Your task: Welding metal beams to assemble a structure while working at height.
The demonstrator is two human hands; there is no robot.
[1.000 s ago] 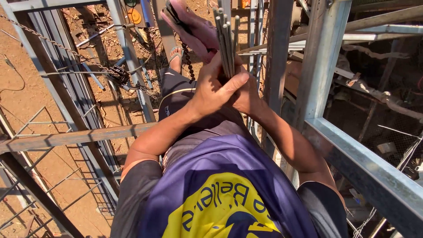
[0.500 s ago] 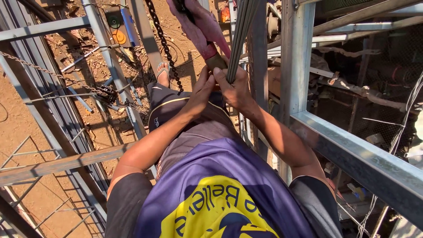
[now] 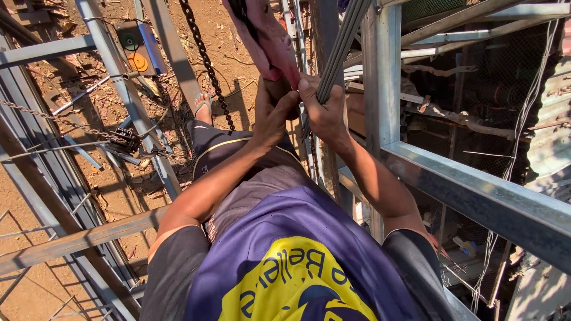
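Both hands are closed at the foot of a hanging load. The right hand is wrapped tight around the lower end of a bundle of thin grey steel rods, fingers curled fully over it. The left hand presses in just beside it, fingers bent round the bottom tip of a pink fabric sling; how much of the sling it really clamps I cannot tell, since the thumb side is hidden.

The rods run up and to the right out of the top of the view, touching the sling where the hands meet, and pass close in front of a galvanised steel post. A dark chain hangs free to the left, apart from both hands.

As far as one can judge, the bundle is up at working height and in hand, but not yet set down or fixed anywhere: it hangs beside the frame, not on it. The horizontal steel beam to the right carries nothing. Far below lies red earth with a yellow-and-grey box among scrap.
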